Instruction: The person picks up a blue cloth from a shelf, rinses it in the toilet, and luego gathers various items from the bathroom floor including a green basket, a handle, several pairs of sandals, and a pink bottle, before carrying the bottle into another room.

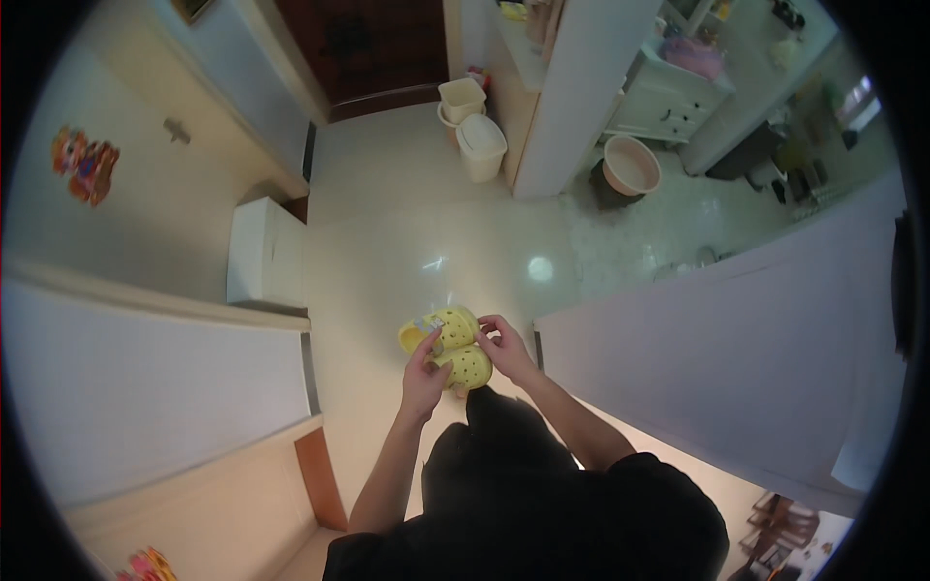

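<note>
A pair of yellow clogs with small holes is held up in front of my body, one upper clog [452,327] and one lower clog [469,368] side by side with their toes to the right. My left hand [424,380] grips the pair from the left, its fingers over the heel and strap side. A grey piece sits on the upper clog near those fingers. At the toe end, my right hand [505,351] pinches the clogs' edge with thumb and fingers. Part of the lower clog is hidden behind my left hand.
A white box [266,254] stands by the left door [145,116]. Ahead are cream bins [480,147] beside a pillar [591,87]. A pink basin [632,165] rests at the far right near a white cabinet [668,100]. Wall ends flank me on both sides.
</note>
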### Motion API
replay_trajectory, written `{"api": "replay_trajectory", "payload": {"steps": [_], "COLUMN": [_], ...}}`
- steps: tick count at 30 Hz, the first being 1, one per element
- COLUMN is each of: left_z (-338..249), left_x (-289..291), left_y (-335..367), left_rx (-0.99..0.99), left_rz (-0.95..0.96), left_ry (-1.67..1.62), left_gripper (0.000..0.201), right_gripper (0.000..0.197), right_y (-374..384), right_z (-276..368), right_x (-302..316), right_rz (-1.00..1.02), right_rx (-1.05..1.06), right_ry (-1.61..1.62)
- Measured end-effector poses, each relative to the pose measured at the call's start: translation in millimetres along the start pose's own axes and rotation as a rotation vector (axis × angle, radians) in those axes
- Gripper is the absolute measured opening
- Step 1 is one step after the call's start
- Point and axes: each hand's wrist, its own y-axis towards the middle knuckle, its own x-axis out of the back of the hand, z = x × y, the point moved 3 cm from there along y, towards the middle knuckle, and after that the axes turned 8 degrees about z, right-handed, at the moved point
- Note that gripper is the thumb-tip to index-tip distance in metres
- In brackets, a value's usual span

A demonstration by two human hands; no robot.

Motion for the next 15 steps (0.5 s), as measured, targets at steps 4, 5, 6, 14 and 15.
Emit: {"api": "replay_trajectory", "payload": {"steps": [4,5,6,14,15], "left_z": [-35.4,-45.7,-56.1,-85.7,-89.8], "left_x": [20.1,22.3,24.0,46.6,43.9], "left_y": [63.7,81.0,96.4,222.9,242.1], "left_rx": [0.036,0.048,0.059,0.024,0.034], "left_rz": [0.106,0.137,0.160,0.293,0.327], "left_ry": [0.005,-0.019,-0.041,0.017,0.020], "left_gripper": [0.068,0.068,0.069,0.065,0.065], "right_gripper": [0.028,0.029,0.029,0.030,0.030], "right_y": [54.5,66.9,79.0,155.9,165.4], "right_z": [22.3,23.4,27.5,72.4,76.1], "right_x": [4.5,8.8,11.8,44.4,52.2], "right_rz": [-0.072,-0.083,-0.087,-0.224,-0.259], "right_rx": [-0.011,-0.001,0.011,-0.025,-0.030], "right_ry": [-0.067,-0.035,-0.001,-0.045,-0.042]}}
